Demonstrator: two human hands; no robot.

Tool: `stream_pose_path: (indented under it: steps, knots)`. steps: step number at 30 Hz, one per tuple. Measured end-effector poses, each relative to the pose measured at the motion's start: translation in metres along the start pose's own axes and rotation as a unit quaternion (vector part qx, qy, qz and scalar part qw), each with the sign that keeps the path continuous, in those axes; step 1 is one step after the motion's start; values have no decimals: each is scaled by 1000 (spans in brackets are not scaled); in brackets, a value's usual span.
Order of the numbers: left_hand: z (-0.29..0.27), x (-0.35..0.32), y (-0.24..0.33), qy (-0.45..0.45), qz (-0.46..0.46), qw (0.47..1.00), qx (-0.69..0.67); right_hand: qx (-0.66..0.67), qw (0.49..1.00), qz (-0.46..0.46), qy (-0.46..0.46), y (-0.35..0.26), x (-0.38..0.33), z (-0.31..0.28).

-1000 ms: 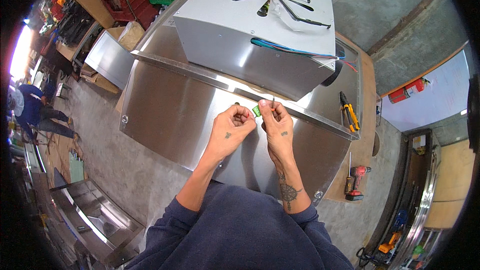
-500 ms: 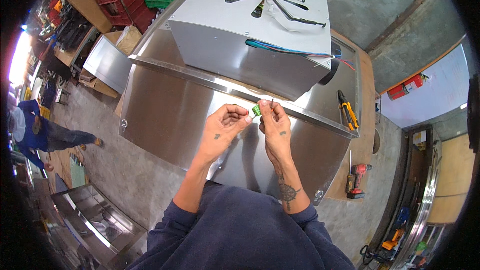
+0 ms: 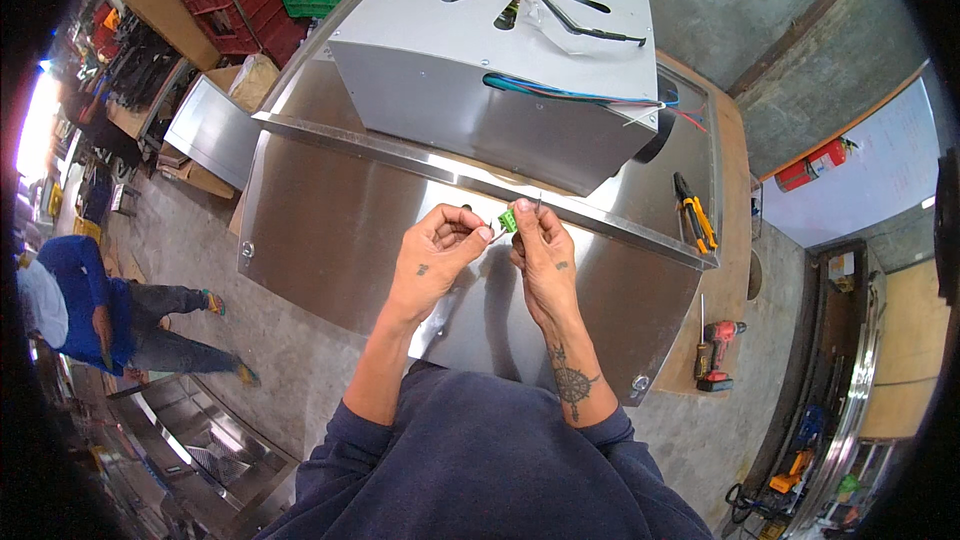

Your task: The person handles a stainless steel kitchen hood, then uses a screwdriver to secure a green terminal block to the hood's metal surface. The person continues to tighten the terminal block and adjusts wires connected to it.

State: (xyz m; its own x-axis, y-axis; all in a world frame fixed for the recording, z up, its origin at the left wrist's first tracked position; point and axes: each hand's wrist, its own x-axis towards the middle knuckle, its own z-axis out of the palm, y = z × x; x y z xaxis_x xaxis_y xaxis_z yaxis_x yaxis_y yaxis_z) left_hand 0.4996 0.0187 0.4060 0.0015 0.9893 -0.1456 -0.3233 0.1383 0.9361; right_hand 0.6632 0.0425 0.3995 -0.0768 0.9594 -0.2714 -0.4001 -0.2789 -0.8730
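My right hand (image 3: 549,262) pinches a small green terminal block (image 3: 507,221) between thumb and fingertips. A thin dark rod (image 3: 539,203) sticks up beside its index finger; what it belongs to is hidden. Close on the left, my left hand (image 3: 432,262) is closed in a pinch, its thumb tip almost at the block. A thin piece shows at those fingertips, too small to name. Both hands are above a brushed steel panel (image 3: 330,230). Beyond them stands a grey metal box (image 3: 450,105) with a bundle of coloured wires (image 3: 570,93) coming out of its slot.
Yellow-handled pliers (image 3: 695,215) lie right of the box. A screwdriver (image 3: 702,345) and a red drill (image 3: 718,352) rest at the right edge. A bent black rod (image 3: 580,15) lies on the box. A person in blue (image 3: 85,290) walks at left, near a steel sink (image 3: 190,420).
My hands stay together at the terminal block, shifted slightly left, and the block is tilted a little differently. The person at left has come nearer.
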Motion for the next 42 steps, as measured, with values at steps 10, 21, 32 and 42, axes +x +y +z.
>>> stream_pose_path:
  steps: [10,21,32,42]
  knots:
    - [4,1,-1,-7,7,1000,9,6,1000,11,6,-3,-1,5]
    - [2,2,-7,-26,54,998,-15,26,1000,-2,-1,-1,1,9]
    - [11,-3,3,28,56,996,64,27,1000,-7,2,-3,1,12]
    - [7,0,4,33,12,995,99,22,1000,-5,-6,-6,1,11]
